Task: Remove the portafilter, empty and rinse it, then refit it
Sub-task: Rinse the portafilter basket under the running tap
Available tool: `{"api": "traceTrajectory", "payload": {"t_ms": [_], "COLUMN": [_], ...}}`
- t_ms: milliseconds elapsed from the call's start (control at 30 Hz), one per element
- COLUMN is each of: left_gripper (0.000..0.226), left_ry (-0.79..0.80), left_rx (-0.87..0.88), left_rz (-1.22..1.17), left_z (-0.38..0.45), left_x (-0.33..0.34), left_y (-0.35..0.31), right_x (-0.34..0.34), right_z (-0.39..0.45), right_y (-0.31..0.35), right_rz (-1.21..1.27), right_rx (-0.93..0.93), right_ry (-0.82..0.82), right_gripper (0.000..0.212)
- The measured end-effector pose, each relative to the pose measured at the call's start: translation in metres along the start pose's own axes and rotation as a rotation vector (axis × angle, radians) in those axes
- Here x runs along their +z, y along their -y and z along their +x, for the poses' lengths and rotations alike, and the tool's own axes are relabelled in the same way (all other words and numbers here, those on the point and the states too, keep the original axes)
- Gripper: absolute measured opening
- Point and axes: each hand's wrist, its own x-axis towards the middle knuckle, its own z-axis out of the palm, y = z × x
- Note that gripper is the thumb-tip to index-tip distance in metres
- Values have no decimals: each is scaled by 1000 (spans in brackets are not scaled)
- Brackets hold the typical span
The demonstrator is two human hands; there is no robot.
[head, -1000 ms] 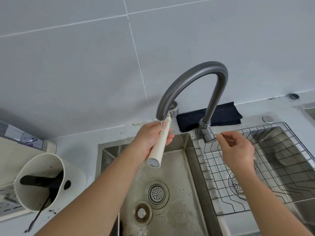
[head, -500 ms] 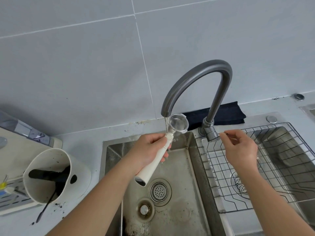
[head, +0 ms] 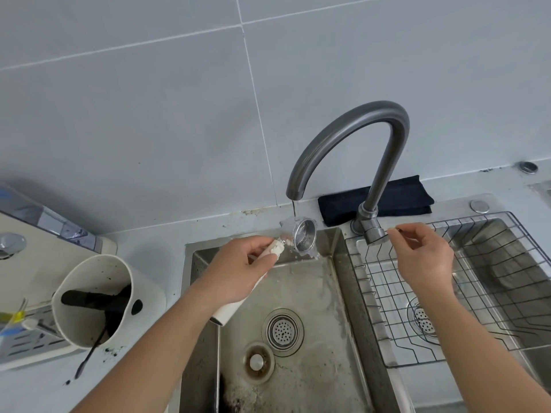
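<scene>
Taking the tap spout as the landmark: nearest the camera, well below it, lies the left sink basin [head: 313, 293], wet, with a round strainer drain [head: 282, 331] and a smaller plug [head: 256, 361] beside it. Left of the basin, on the bench [head: 38, 391], a white knock-out tub [head: 98, 299] leans with dark grounds inside and a few specks spilled around it. Closer to the spout, the left hand [head: 238, 272] is clenched around the cream handle of the portafilter [head: 302, 239], whose metal basket sits directly under the spout's mouth, tilted with its opening facing the camera. Water [head: 295, 208] runs from the tap spout [head: 346, 135] into the basket and splashes off its rim. Right of the spout's base, the right hand [head: 423, 257] pinches the thin tap lever [head: 394, 231] between thumb and fingers [head: 410, 234], above a wire rack [head: 417, 308] in the right basin. Behind the tap base, a dark folded cloth [head: 396, 196] lies against the tiled wall [head: 149, 114].
</scene>
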Motion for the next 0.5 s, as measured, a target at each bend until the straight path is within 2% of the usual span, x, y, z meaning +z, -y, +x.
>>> {"api": "traceTrajectory", "payload": {"t_ms": [300,500], "left_gripper": [42,33], "left_ry": [-87,-114], "left_rx": [125,253], "left_rz": [142,328], "left_z": [-10,-10], "left_x": [-9,-10], "left_y": [3,4], "right_x": [1,1], "right_z": [1,-1], "right_y": [0,1], "right_rz": [-6,5], "right_rx": [17,12], "right_ry": [-8,-10], "right_gripper": [11,9]}}
